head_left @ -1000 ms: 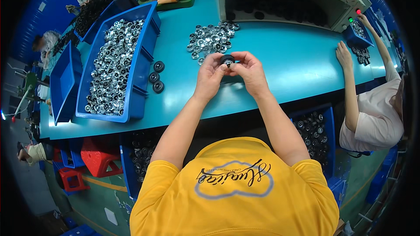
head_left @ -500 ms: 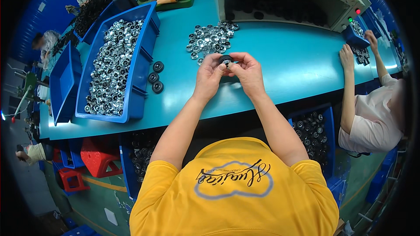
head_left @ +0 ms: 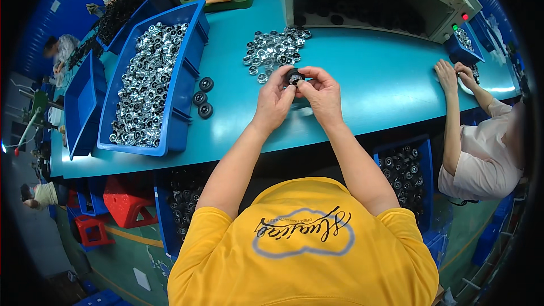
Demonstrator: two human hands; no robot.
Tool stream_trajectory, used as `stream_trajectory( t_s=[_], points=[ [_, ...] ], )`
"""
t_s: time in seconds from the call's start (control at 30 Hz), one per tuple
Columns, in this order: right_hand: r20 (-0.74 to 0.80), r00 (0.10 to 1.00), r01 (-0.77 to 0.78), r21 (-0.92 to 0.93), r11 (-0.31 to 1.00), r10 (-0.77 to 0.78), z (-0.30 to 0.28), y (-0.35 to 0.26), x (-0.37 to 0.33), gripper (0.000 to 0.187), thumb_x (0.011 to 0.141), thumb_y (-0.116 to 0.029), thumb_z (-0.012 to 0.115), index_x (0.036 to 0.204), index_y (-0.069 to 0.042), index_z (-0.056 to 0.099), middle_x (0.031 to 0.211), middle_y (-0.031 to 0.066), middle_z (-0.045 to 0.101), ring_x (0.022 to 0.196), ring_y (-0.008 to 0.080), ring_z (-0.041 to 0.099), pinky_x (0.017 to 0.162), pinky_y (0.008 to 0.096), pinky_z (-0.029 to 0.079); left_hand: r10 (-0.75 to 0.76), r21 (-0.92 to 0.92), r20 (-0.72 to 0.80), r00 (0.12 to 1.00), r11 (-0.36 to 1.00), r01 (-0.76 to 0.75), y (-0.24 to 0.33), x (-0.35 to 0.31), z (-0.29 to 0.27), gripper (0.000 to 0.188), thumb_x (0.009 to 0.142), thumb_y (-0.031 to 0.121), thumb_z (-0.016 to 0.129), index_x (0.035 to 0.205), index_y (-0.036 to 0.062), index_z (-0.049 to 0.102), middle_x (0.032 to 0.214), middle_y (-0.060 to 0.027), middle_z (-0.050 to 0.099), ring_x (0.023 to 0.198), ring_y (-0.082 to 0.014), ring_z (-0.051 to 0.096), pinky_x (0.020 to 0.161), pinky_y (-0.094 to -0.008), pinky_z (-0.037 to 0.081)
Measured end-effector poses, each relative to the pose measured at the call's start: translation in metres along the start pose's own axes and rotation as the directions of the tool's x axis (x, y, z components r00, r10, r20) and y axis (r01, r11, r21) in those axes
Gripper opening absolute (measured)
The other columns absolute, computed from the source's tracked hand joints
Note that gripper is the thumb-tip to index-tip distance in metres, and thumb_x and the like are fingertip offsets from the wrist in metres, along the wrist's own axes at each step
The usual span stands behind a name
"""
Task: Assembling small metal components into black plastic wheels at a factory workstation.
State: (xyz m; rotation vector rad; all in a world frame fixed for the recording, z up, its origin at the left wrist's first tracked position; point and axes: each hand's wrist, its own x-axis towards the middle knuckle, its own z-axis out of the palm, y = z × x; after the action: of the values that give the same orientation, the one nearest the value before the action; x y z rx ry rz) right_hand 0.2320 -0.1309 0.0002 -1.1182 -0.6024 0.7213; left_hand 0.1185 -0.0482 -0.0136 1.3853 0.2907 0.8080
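Between both hands, over the blue-green table, I hold a small black toy wheel (head_left: 293,75) with a shiny hub. My left hand (head_left: 274,100) grips its left side, fingers bent around it. My right hand (head_left: 321,94) closes on its right side, thumb pressed to the hub. Just beyond my hands lies a loose heap of chrome wheel hubs (head_left: 273,51). Three black wheels (head_left: 200,98) rest on the table to the left, beside a large blue bin (head_left: 184,73) filled with more chrome hubs.
An emptier blue tray (head_left: 85,102) leans at the far left. A machine with an open front (head_left: 362,0) stands at the back. Below the table edge, another blue bin (head_left: 429,170) holds black wheels. At right, a co-worker's hands (head_left: 447,76) work near a small blue bin (head_left: 466,54).
My hands stay nearly in place, and the wheel is tilted slightly so more of its hub shows. At right, the co-worker's farther hand has come down from the small bin toward the other hand.
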Motion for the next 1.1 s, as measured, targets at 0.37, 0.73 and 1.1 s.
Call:
stream_trajectory(
  t_s=[0.37, 0.73, 1.1],
  points=[
    [-0.029, 0.998, 0.058, -0.095, 0.994, -0.061, -0.002, 0.013, 0.0, 0.024, 0.083, 0.0, 0.072, 0.107, 0.0, 0.071, 0.11, 0.005, 0.064, 0.08, 0.0077, 0.066, 0.069, 0.0224, 0.055, -0.003, -0.037, -0.043, 0.999, 0.999, 0.002, 0.005, 0.0, 0.004, 0.038, 0.097, -0.005, 0.051, 0.134, -0.0002, 0.048, 0.115, -0.0079, 0.06, 0.102, -0.0131, 0.061, 0.089, -0.0295, 0.055],
    [-0.071, 0.997, 0.021, 0.015, 1.0, -0.02, 0.001, 0.009, -0.005, 0.024, 0.083, 0.003, 0.071, 0.107, 0.003, 0.069, 0.093, 0.0078, 0.071, 0.077, 0.0109, 0.069, 0.069, 0.0239, 0.057, -0.026, -0.041, -0.01, 1.0, 0.999, 0.025, -0.001, -0.002, 0.001, 0.037, 0.099, -0.002, 0.055, 0.135, -0.0021, 0.05, 0.118, -0.0101, 0.06, 0.107, -0.0146, 0.062, 0.088, -0.028, 0.056],
    [0.0, 0.999, -0.039, 0.132, 0.99, 0.039, -0.002, 0.004, 0.004, 0.025, 0.086, 0.005, 0.069, 0.111, 0.004, 0.067, 0.096, 0.0083, 0.071, 0.081, 0.0103, 0.068, 0.076, 0.0284, 0.063, 0.008, 0.088, -0.054, 0.999, 0.996, -0.003, -0.009, 0.0, -0.002, 0.041, 0.097, -0.004, 0.058, 0.138, -0.0002, 0.054, 0.116, -0.0078, 0.063, 0.102, -0.0123, 0.062, 0.086, -0.0272, 0.056]
  ],
)
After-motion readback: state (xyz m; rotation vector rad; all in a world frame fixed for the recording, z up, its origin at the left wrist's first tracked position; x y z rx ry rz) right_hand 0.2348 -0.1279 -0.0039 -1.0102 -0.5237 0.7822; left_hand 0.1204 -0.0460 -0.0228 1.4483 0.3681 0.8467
